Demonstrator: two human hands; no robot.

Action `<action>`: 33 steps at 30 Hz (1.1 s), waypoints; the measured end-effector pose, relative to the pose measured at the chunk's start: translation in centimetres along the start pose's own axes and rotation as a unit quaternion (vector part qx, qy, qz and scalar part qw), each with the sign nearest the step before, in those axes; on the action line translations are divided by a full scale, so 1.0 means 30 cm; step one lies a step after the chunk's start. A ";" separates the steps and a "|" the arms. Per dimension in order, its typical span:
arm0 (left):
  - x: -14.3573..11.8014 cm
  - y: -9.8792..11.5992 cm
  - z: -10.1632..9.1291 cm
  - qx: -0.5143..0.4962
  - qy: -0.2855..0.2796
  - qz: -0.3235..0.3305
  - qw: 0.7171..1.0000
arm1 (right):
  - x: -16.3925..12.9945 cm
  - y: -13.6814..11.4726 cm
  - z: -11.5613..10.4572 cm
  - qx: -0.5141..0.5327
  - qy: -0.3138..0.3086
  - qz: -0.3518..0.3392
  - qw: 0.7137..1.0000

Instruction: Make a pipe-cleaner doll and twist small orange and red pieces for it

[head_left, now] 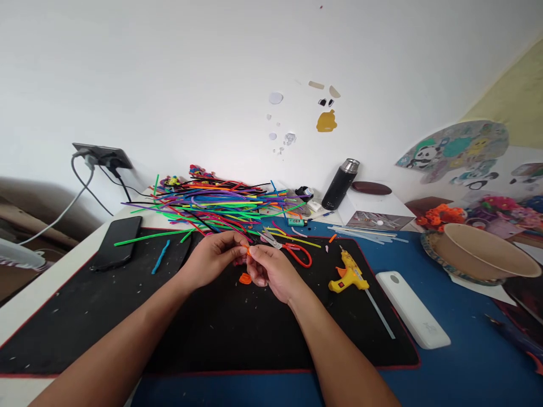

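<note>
My left hand (pixel 212 259) and my right hand (pixel 272 269) meet above the black mat, fingertips pinched together. Between them is a small orange piece of pipe cleaner (pixel 248 249), mostly covered by the fingers. Just below, on the mat, lies a folded orange pipe cleaner piece (pixel 245 278). Scissors with red handles (pixel 299 255) rest open-bladed right behind my right hand. Behind both hands spreads a heap of colourful pipe cleaners (pixel 220 200). A short twisted blue pipe cleaner (pixel 160 257) lies to the left.
A yellow glue gun (pixel 349 273) with a glue stick lies right on the black mat (pixel 229 339), beside a white power bank (pixel 411 308). A phone (pixel 117 243) is at left. Toward the wall stand a black flask (pixel 340 185) and white box (pixel 373 206); a bowl (pixel 487 251) is far right.
</note>
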State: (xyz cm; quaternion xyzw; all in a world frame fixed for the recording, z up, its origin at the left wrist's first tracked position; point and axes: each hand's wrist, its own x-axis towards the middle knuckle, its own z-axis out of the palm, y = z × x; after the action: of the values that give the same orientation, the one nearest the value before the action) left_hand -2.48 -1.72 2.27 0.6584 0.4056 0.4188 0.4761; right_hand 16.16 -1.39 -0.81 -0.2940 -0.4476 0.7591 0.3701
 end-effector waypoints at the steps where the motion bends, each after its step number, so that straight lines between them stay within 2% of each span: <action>1: 0.000 -0.001 0.000 -0.003 -0.001 -0.001 1.000 | 0.000 0.000 0.000 0.000 0.000 0.000 1.000; 33: 0.007 0.000 0.005 -0.019 -0.005 -0.032 0.999 | 0.000 -0.002 -0.001 -0.007 0.020 0.000 1.000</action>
State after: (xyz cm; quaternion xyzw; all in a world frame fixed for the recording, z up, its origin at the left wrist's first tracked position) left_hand -2.27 -1.56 2.29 0.6380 0.4160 0.4074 0.5039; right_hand 16.21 -1.36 -0.78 -0.3113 -0.4454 0.7500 0.3771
